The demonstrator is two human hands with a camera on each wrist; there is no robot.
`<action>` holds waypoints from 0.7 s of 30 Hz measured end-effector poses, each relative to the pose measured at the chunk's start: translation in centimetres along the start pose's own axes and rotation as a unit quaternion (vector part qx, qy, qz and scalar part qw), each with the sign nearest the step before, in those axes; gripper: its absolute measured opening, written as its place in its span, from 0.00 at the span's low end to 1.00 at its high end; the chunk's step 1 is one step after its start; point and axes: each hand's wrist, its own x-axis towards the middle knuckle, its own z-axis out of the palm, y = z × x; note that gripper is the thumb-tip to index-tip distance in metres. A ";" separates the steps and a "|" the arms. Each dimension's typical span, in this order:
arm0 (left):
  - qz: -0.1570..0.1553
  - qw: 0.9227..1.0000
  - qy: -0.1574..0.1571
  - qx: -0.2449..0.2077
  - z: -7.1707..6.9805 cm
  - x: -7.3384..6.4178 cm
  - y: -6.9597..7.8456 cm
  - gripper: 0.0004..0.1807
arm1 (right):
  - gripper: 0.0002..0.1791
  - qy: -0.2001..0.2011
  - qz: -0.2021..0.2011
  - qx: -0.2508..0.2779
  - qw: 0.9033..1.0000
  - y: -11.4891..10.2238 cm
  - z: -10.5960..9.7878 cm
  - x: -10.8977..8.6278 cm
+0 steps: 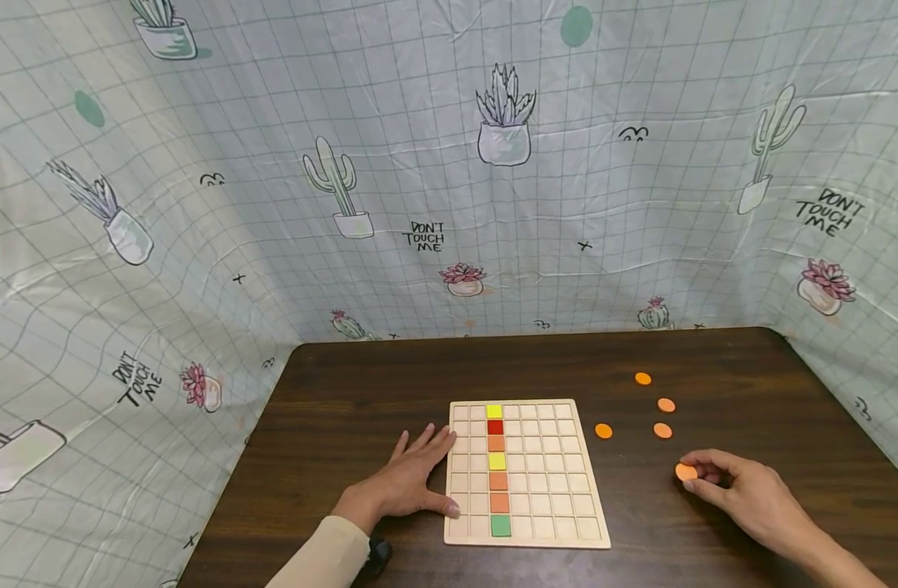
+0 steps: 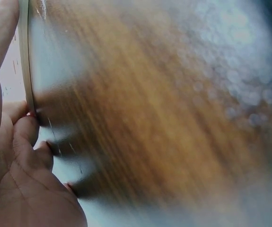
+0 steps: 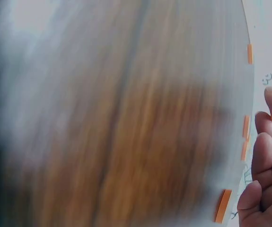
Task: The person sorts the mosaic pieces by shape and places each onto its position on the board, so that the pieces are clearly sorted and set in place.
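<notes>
A grey-green curtain [image 1: 419, 196] printed with potted plants hangs behind a dark wood table [image 1: 360, 384]; on it lies a pale gridded board [image 1: 564, 483], one column filled by coloured squares [image 1: 497, 461] in yellow, red, orange and green; the left hand [image 1: 404, 482] is spread at the board's left edge, thumb on its rim, grasping nothing; the right hand [image 1: 757, 498] pinches an orange disc [image 1: 686, 472] between thumb and finger, right of the board, near four loose discs [image 1: 663, 430]; the step in hand seems to be picking up or placing that disc, though whether it touches the table I cannot tell; the next move probably calls for a light, steady pinch and care around the neighbouring discs; the left wrist view adds the palm and the board's thin edge, while the right wrist view shows the loose discs edge-on, without the board.
</notes>
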 end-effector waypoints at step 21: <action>-0.001 1.000 0.002 0.009 0.1 0.0 -0.1 0.61 | 0.12 0.014 0.013 0.026 0.999 -2.9 1.1 1.6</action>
